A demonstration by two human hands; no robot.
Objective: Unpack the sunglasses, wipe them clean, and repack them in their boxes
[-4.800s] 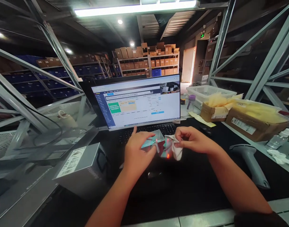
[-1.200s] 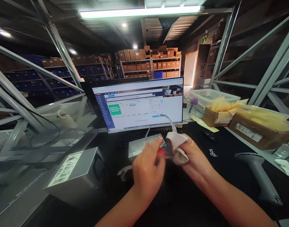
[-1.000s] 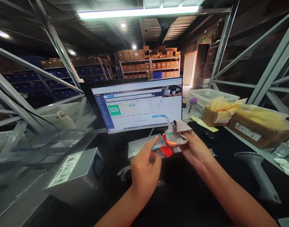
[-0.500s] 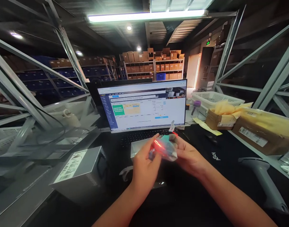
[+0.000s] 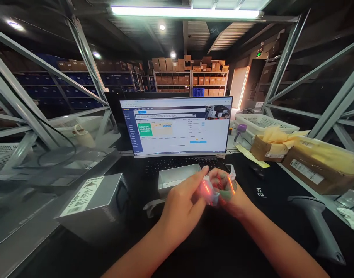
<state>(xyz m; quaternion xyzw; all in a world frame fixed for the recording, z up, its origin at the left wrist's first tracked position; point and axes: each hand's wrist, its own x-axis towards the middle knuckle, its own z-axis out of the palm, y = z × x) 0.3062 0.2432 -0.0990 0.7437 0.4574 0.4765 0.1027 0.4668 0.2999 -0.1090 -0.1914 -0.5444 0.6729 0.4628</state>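
My left hand pinches a small clear plastic bag over the desk. Facing it, my right hand has its fingers curled round the bag's other side. Bright red light streaks fall on the plastic and on my right hand. What the bag contains is blurred. Just beyond my left hand lies an open grey box, partly hidden by that hand. A closed grey box with a white printed label stands to the left. Near my left wrist is a crumpled piece of clear plastic.
Behind the hands are a keyboard and a lit monitor. To the right lie a handheld barcode scanner, a mouse and cardboard boxes with yellow packets. Metal rack posts frame both sides.
Both hands have shifted slightly right with the bag. My right hand has turned, its fingers curling more. More of the open grey box shows.
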